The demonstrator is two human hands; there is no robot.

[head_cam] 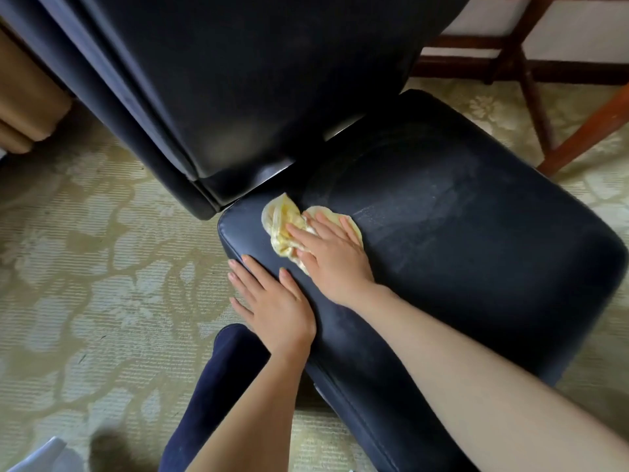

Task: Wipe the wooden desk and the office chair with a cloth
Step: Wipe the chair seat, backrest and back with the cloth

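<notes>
The office chair has a dark navy leather seat (459, 240) and a tall dark backrest (238, 80) rising at the upper left. A crumpled yellow cloth (282, 223) lies on the seat's near-left corner, close to the backrest joint. My right hand (330, 253) presses flat on the cloth with straight, spread fingers. My left hand (272, 301) rests flat on the seat's left edge, just beside the right hand, fingers straight. Faint wipe streaks show on the seat. Of the wooden desk only its reddish-brown legs (531, 73) are in sight, at the upper right.
A pale green carpet with a floral pattern (102, 267) covers the floor. My knee in dark blue cloth (221, 386) is beside the seat's left edge. A tan piece of furniture (27, 97) stands at the far left.
</notes>
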